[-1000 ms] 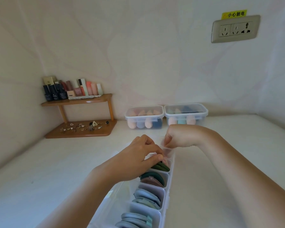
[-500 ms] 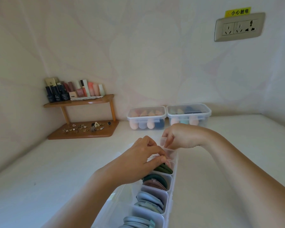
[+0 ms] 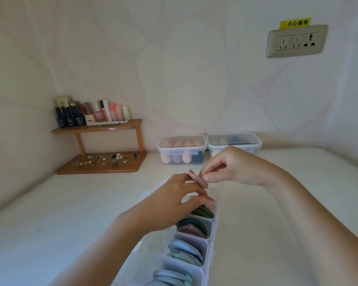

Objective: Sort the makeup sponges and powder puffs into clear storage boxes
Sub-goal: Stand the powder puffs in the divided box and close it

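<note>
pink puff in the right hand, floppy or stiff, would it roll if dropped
Probably soft and light: the right hand holds the pink puff with just a fingertip pinch. It looks thin and flat, so likely to fall flat rather than roll.
</note>
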A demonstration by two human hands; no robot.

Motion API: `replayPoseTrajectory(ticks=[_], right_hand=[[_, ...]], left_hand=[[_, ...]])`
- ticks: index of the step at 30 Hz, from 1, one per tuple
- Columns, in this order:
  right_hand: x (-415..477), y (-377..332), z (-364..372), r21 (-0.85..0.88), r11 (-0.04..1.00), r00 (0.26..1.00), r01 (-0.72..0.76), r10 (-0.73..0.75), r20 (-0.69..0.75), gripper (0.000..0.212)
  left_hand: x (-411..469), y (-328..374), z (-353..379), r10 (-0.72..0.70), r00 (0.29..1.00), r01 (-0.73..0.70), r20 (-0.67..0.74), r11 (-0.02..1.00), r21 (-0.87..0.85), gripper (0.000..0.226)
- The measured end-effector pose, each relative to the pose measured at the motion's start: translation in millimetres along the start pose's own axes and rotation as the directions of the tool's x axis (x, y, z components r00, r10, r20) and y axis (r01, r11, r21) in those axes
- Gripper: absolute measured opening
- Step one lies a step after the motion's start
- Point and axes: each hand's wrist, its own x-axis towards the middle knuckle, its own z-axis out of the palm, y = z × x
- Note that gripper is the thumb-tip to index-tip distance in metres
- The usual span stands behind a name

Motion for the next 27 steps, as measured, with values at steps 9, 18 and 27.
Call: replayPoseTrajectory(ticks=[9,18,27], right_hand=[[1.7,-8.2,15.3,0.087,0.996,0.998,-0.004,0.01,-0.07,0.034],[-5.5,-13.2,3.6,-0.028,0.999,0.99,-0.037,0.032,-0.14,0.052],[-9.7,-16.2,-0.9,0.021,1.0,0.969,0.005,0.0,-0.247,0.012]], left_hand=[[0.0,-1.1,2.0,-0.015,1.0,0.015,-0.011,0.999,-0.029,0.027],[0.8,-1.7,0.4,-0.086,0.994,0.086,0.067,0.996,0.002,0.031],[1.1,0.5,-0.7,-0.095,0.993,0.094,0.065,0.995,0.01,0.03]])
